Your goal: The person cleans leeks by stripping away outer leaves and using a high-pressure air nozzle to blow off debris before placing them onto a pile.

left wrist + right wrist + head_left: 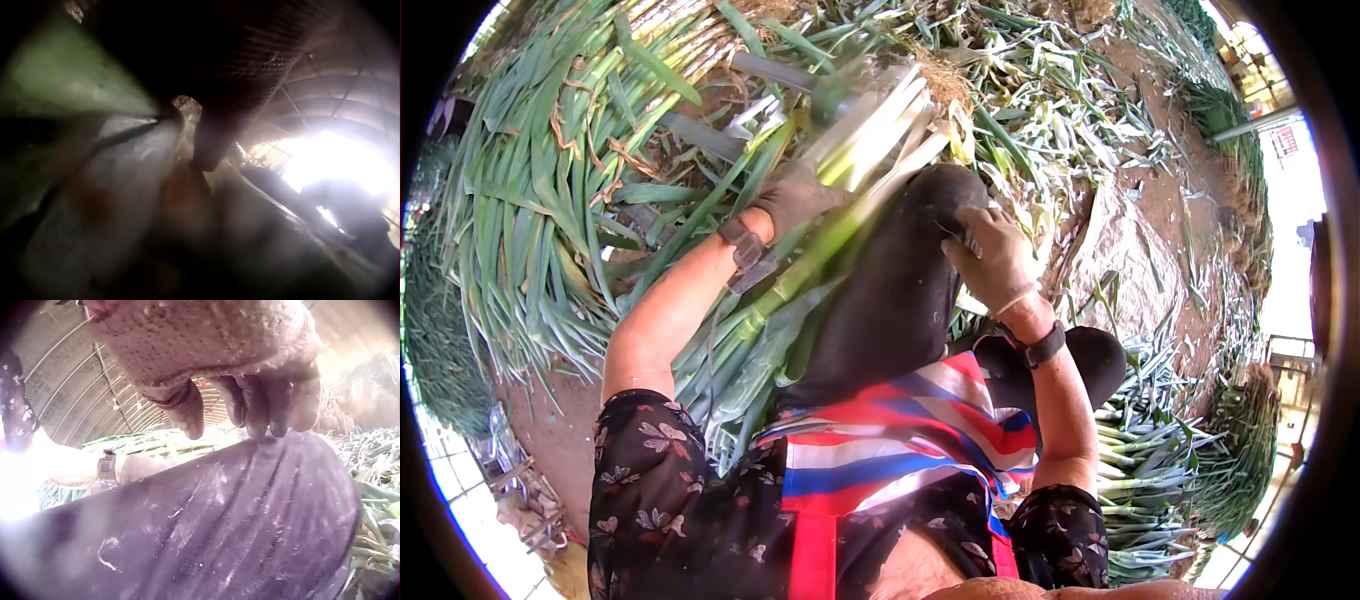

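My left hand point(800, 200), in a glove, grips a few leeks point(890, 125) by their stalks, to the left of the raised knee. Their white ends and tangled roots point(945, 80) point up and away, and the green leaves trail back beside the thigh. In the left wrist view the dark glove point(250, 69) lies close over a blurred green and white stalk point(81, 69). The gloved right hand point(995, 255) rests at the dark-trousered knee point(269, 506). Its loosely bent fingers point(255, 406) hang down to the cloth in the right wrist view.
A large heap of leeks point(530, 200) spreads along the left. Cut leaves and trimmings point(1040, 90) litter the ground ahead. More leeks point(1150, 470) lie in a pile at the lower right, beside a pale sheet point(1135, 255). Grey metal bars point(775, 70) show among the leaves.
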